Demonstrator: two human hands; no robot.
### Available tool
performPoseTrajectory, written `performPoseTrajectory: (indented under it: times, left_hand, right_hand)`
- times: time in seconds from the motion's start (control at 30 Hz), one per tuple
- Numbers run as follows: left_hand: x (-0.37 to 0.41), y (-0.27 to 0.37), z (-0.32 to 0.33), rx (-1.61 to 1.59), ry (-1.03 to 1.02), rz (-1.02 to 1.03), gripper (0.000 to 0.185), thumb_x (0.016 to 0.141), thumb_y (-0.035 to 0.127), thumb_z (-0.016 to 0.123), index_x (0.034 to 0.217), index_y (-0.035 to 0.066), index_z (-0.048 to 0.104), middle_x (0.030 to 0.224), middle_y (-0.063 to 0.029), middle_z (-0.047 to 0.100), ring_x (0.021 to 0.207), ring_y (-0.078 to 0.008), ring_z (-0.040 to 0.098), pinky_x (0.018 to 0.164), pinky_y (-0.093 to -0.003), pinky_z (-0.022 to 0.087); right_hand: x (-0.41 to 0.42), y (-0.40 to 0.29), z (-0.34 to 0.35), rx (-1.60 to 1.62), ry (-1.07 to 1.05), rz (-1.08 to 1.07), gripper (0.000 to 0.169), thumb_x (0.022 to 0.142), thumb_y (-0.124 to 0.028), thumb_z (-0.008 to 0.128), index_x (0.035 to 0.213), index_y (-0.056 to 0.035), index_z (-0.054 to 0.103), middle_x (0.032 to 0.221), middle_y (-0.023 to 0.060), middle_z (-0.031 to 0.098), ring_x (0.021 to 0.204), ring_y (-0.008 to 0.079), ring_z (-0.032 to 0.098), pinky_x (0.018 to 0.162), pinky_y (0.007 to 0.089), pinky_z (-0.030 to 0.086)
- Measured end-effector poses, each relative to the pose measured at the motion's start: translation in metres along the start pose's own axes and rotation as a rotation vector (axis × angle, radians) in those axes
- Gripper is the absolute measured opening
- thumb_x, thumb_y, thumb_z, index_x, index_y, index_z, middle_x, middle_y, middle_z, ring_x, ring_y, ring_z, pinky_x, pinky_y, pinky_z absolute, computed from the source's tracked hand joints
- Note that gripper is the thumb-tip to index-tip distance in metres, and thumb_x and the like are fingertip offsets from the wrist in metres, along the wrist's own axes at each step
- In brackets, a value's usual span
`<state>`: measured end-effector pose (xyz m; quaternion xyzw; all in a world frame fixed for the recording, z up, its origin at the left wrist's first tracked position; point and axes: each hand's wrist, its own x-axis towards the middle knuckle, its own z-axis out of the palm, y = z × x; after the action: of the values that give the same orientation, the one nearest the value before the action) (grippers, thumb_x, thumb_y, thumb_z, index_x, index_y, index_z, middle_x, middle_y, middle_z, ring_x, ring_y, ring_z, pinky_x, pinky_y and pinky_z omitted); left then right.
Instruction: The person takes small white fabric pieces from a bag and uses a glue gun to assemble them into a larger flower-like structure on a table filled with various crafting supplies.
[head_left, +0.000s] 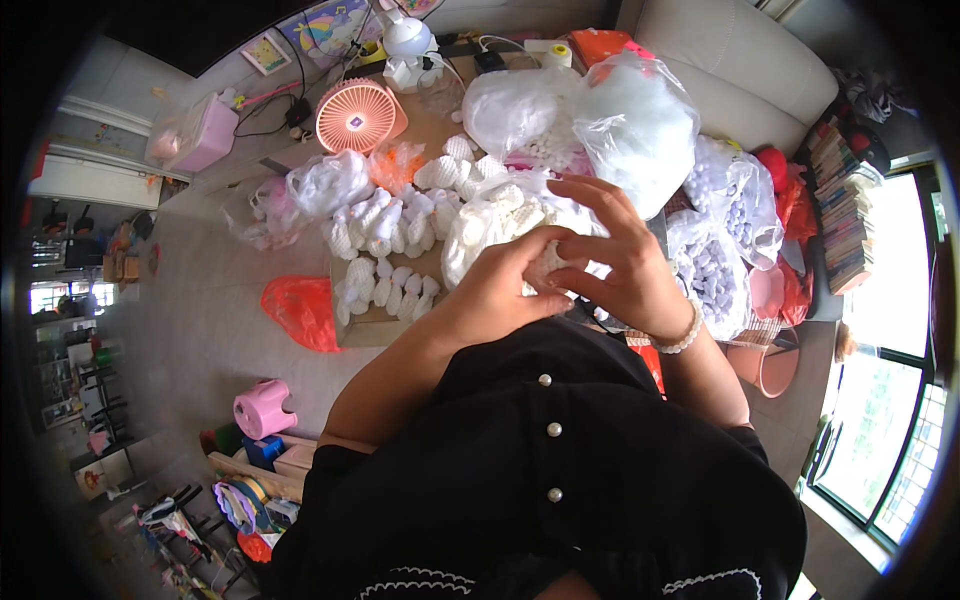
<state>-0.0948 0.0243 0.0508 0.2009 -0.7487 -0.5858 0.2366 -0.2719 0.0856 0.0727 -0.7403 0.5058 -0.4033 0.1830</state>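
Note:
Both my hands meet above the table's near edge, around a small whitish textured piece (551, 264). My left hand (506, 281) holds the piece from its left side, thumb below it. From the right, my right hand (619, 251) has its thumb and a finger against the same piece; a beaded bracelet circles that wrist. Fingers hide most of it. Just beyond my hands lies an open clear plastic bag of cream-coloured textured pieces (517, 210). Several small white stuffed fabric figures (386, 221) stand in rows on the left, with more (397, 289) nearer me.
A pink fan (358, 118) stands at the back left. Plastic bags of white stuffing (634, 127) sit at the back right, above bags of lavender pieces (709, 274). A red plastic bag (300, 311) hangs by the table's left edge. A peach bin (769, 367) stands right.

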Motion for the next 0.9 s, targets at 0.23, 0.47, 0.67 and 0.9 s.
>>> performPoseTrajectory:
  times: [0.23,0.47,0.67,0.9]
  left_hand:
    - [-0.002,-0.003,0.0,0.176,0.048,-0.157,0.049,0.078,-0.005,0.068,0.123,0.002,0.052,0.102,-0.0037,0.062,0.093,-0.009,0.058,0.076,-0.0256,0.049]
    - [-0.001,-0.022,-0.004,-0.376,0.081,-0.266,0.037,0.082,0.001,0.069,0.116,0.0,0.055,0.097,-0.0024,0.062,0.085,-0.0074,0.058,0.074,-0.0236,0.049]
    - [0.006,-0.024,-0.009,-0.485,0.06,-0.26,0.032,0.085,0.001,0.066,0.115,-0.001,0.056,0.097,-0.0031,0.063,0.085,-0.0072,0.059,0.073,-0.0232,0.049]
    - [0.009,-0.03,-0.017,-0.476,0.089,-0.349,0.03,0.089,0.004,0.062,0.117,-0.003,0.055,0.104,-0.0068,0.064,0.091,-0.0094,0.06,0.079,-0.0249,0.049]
  right_hand:
    - [0.001,0.006,0.002,0.077,-0.231,0.023,0.019,0.067,-0.006,0.077,0.08,-0.0006,0.064,0.132,0.0173,0.05,0.125,0.0349,0.044,0.1,0.0415,0.04]
    - [0.004,0.015,0.002,0.259,0.01,0.202,0.015,0.074,-0.007,0.073,0.088,-0.0058,0.069,0.114,0.0112,0.061,0.101,0.0264,0.06,0.085,0.0352,0.049]
    - [0.006,0.022,0.01,0.161,0.013,0.195,0.015,0.075,-0.007,0.072,0.088,-0.0028,0.066,0.109,0.0115,0.063,0.097,0.0265,0.061,0.084,0.0349,0.049]
    - [0.013,0.02,0.009,0.209,-0.004,0.288,0.013,0.077,0.0,0.069,0.089,0.0004,0.062,0.107,0.0103,0.065,0.097,0.0206,0.062,0.085,0.032,0.048]
